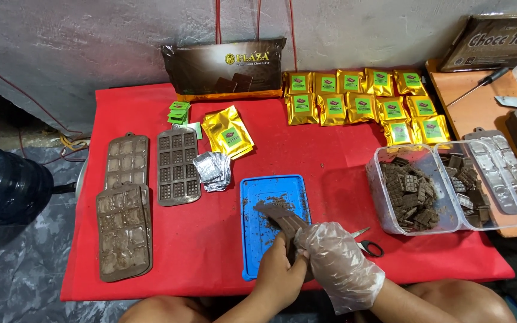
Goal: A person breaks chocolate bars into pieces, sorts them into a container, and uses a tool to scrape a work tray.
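left hand (280, 268) bare, gripping chocolate mould (281, 220) | right hand (337, 260) in plastic glove, gripping same mould | mould above blue tray (252, 239) | scissors (367, 244) just right of gloved hand

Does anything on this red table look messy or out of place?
Brown chocolate crumbs are scattered across the blue plastic tray. Only the right hand wears a clear plastic glove; the left hand is bare.
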